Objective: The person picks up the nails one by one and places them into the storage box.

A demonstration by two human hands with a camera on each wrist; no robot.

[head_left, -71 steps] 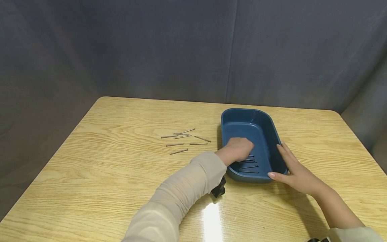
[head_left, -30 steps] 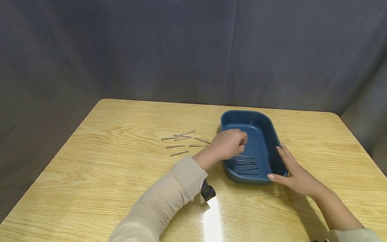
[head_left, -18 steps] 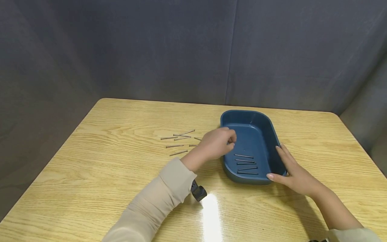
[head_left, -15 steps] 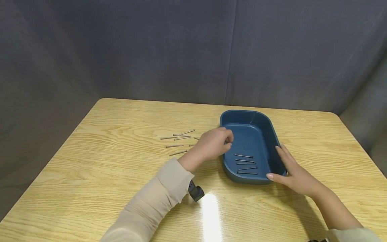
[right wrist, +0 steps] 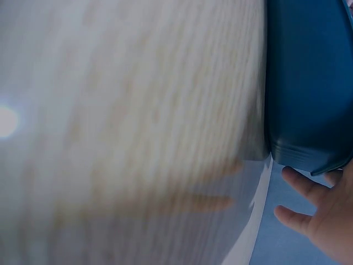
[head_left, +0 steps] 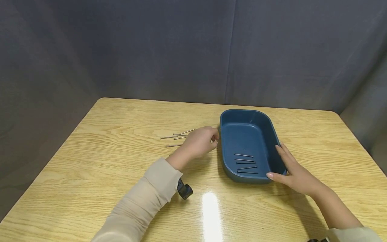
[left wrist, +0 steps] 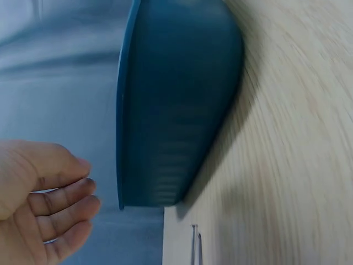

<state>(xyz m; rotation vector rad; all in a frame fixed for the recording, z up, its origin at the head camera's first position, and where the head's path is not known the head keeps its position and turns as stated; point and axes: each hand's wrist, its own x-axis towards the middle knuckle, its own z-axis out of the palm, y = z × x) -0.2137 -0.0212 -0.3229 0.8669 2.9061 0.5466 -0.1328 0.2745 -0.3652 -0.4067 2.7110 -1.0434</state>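
A blue plastic tray (head_left: 242, 136) stands on the table, with several dark nails (head_left: 245, 163) lying across its near end. My left hand (head_left: 198, 143) hovers over the table just left of the tray, fingers loosely curled. In the left wrist view, nothing shows between the thumb and fingers of this hand (left wrist: 55, 212). Beneath and beyond it lie several loose nails (head_left: 173, 145), some of them hidden by the hand. My right hand (head_left: 297, 174) rests against the tray's near right corner, its thumb at the near rim and its straight, spread fingers along the right wall.
The wood-grain table (head_left: 105, 161) extends left of the nails and in front of the tray. A dark curtain (head_left: 163, 50) hangs behind the table. Part of a black wrist camera (head_left: 185, 191) shows under the left sleeve.
My left hand has drawn back from inside the tray, over its left rim, toward the loose nails. The nails in the tray have come into full view. My right hand stays at the corner.
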